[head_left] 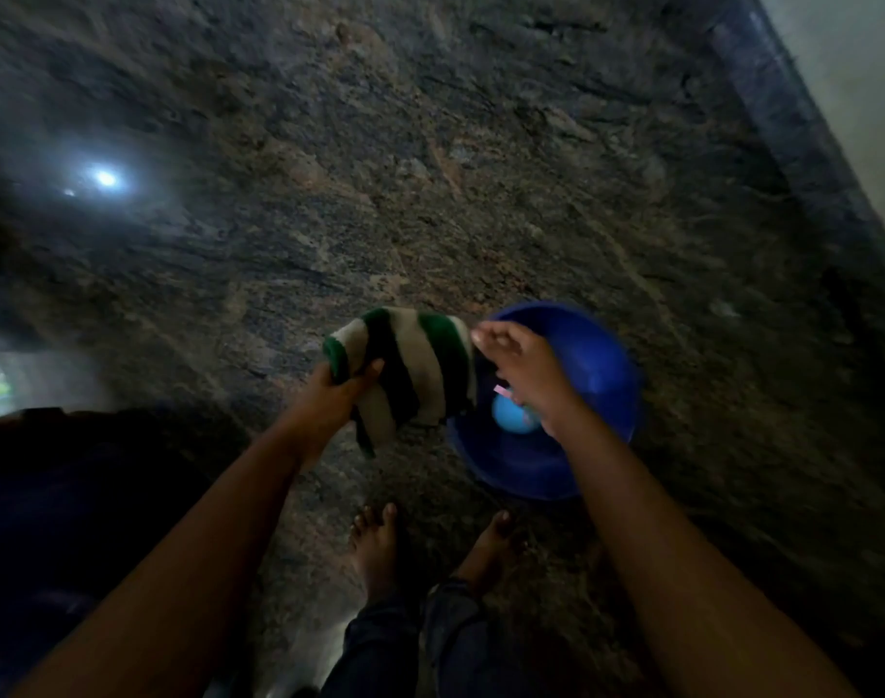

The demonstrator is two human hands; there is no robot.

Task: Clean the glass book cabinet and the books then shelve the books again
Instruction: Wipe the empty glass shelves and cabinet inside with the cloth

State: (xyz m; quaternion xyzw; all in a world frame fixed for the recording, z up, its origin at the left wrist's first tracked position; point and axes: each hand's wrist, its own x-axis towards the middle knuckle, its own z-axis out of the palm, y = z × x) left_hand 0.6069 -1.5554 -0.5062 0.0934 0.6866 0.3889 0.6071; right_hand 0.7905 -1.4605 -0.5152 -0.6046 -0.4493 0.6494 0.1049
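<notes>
Left hand (340, 390) grips a striped cloth (415, 375) just left of the blue basin (596, 355) on the stone floor (430, 168). Right hand (523, 377) hangs over the basin, fingertips at the cloth's edge; blur hides whether they pinch it. Cabinet and books: not in sight.

Risks: a wet cloth could drip beside the basin, making it slick under the bare feet (380, 541) just below the basin; a careless step could tip it.

A pale blue object (511, 418) lies inside. No legible writing.
</notes>
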